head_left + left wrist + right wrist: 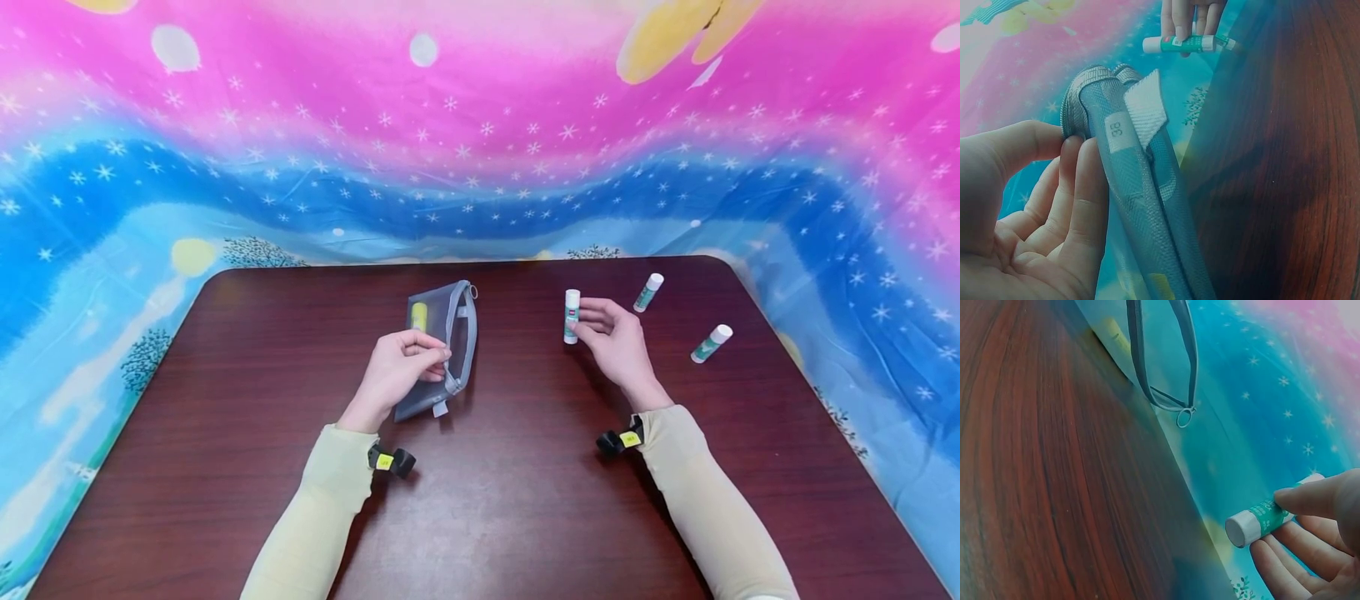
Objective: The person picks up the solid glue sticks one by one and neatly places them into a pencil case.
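Observation:
A grey mesh zip pouch (427,392) stands with its mouth open toward the right; a yellow cylindrical thing (418,317) shows through its side. My left hand (405,367) pinches the near edge of the mouth between thumb and fingers. In the left wrist view the pouch's zipper edge (1082,94) sits at those fingertips, beside a label reading 38. To the right of the pouch, my right hand (618,346) holds a green-and-white glue stick (572,317) upright between thumb and fingers. In the right wrist view the end of this glue stick (1244,528) points away from the palm.
Two more glue sticks stand tilted in view on the right, one farther back (648,292) and one nearer (711,343). The dark wooden table (480,517) ends at a colourful cloth backdrop (480,192) behind and at both sides.

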Tool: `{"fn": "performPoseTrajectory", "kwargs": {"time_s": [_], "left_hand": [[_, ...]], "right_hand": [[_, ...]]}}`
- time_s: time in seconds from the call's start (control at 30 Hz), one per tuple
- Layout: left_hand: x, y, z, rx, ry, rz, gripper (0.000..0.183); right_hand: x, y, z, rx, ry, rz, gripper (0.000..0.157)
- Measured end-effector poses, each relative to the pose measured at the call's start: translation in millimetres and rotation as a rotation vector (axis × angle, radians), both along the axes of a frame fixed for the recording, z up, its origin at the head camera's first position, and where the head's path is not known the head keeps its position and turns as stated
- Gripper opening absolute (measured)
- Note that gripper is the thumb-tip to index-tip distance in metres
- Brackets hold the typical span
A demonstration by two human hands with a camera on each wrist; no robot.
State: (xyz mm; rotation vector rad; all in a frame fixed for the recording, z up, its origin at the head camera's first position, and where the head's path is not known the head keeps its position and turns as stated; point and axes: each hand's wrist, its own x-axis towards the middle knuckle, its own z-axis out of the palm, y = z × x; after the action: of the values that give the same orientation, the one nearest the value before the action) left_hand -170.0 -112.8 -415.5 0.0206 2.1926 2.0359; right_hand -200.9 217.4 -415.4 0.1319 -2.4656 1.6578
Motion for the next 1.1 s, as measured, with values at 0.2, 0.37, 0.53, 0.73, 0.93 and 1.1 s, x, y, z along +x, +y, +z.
{"fn": "performPoseTrajectory", "kwargs": {"time_s": [0.2,0.37,0.53,0.73,0.93,1.1], "left_hand": [[0.7,0,-1.9,-0.008,0.007,-0.006,0.016],[1.0,-1,-1.2,-0.01,0.014,-0.006,0.014],[0.1,0,-1.5,-0.011,0.016,-0.004,0.014],[-0.6,0,-2.1,-0.015,0.012,-0.003,0.014],[-0.9,1,-2.2,-0.011,0.008,-0.002,0.014],[-0.6,1,-2.7,-0.017,0.013,-0.002,0.013]], "right_hand": [[9.6,-12,18.9,-0.004,0.009,0.021,0.035],[1.6,-11,9.1,-0.011,-0.015,0.02,0.037],[-9.0,-12,-0.3,-0.037,-0.031,0.022,0.039],[-3.2,-27,19.1,-0.057,-0.033,0.038,0.037],[2.5,-38,35.2,-0.044,-0.002,0.056,0.035],[3.0,-45,40.5,-0.054,-0.033,0.051,0.035]]}}
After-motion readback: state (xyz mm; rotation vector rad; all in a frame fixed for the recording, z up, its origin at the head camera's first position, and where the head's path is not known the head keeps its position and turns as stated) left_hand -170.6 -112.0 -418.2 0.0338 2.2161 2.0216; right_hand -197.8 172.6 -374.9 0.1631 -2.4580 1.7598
